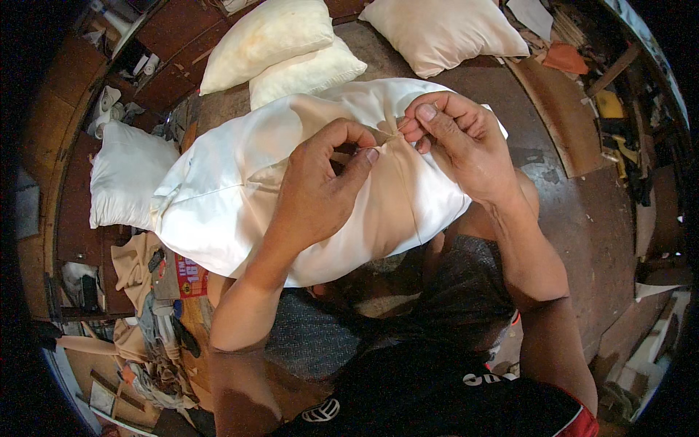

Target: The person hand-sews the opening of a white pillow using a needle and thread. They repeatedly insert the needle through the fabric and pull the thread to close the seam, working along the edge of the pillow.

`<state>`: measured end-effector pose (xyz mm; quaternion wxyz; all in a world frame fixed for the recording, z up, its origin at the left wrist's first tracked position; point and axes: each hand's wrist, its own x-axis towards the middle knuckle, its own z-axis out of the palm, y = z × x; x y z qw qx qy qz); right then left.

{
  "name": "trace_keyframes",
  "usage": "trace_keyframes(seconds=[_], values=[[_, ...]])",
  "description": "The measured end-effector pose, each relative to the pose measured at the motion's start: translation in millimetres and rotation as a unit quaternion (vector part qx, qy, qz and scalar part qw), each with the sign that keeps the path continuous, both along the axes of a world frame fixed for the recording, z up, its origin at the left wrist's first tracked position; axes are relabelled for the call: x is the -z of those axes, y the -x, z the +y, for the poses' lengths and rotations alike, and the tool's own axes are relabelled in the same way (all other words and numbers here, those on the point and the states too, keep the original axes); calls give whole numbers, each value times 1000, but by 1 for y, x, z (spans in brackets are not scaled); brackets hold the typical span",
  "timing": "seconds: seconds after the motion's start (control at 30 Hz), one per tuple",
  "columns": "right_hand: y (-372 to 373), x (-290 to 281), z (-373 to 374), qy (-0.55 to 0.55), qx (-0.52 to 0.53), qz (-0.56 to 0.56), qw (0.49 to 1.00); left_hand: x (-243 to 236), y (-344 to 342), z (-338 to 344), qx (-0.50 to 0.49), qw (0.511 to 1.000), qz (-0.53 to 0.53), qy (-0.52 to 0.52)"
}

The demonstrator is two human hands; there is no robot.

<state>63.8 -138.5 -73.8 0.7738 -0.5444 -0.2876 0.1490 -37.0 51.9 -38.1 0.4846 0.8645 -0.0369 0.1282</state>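
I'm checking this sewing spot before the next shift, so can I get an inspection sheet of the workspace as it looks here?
Surface: brown floor, worn and stained.
Job's things: white satin pillow on the person's lap; a thin thread runs between the hands at a gathered seam.
Hands: left hand pinches at the seam; right hand grips the puckered fabric beside it.
Clutter: spare pillows lie behind, one white pillow at left; fabric scraps and papers are heaped lower left.
Cables: nothing seen.
Surroundings: wooden boards and scraps at right; shelving with oddments at upper left.
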Motion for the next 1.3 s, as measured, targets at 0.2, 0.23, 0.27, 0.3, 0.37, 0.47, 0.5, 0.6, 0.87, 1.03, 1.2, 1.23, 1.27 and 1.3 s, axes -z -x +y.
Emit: trace_keyframes(seconds=[0.2,0.23,0.27,0.3,0.37,0.47,0.5,0.6,0.87,1.03,1.2,1.23,1.27,1.3], values=[[0,0,1,-12,-1,-1,1000,1,1,1,2,1000,-19,-10],[-1,1,0,-12,-1,1,1000,1,1,0,2,1000,-13,-7],[-1,2,-1,-13,-2,3,1000,1,0,-1,1,1000,-6,-4],[-1,2,-1,-9,-2,3,1000,2,-1,-1,2,1000,5,3],[0,1,-1,-5,-7,4,1000,1,0,0,1,1000,28,14],[0,0,-1,-1,-11,-7,1000,0,0,-1,6,1000,17,8],[0,0,-1,-2,-12,-6,1000,0,0,-1,7,1000,20,16],[0,1,0,-6,-18,3,1000,4,-1,-1,8,999,12,32],[5,-4,-2,-35,-45,68,996,11,-2,-6,0,999,20,41],[15,-2,4,-52,39,51,997,20,-9,-6,-6,998,-22,63],[16,0,6,-57,61,54,995,22,-9,-6,-17,997,-53,58],[16,-1,5,-50,64,52,995,22,-9,-6,-17,997,-49,64],[17,-2,5,-44,67,50,996,23,-8,-6,-18,996,-45,70],[16,-1,4,-47,61,57,995,24,-8,-7,-17,996,-47,70]])
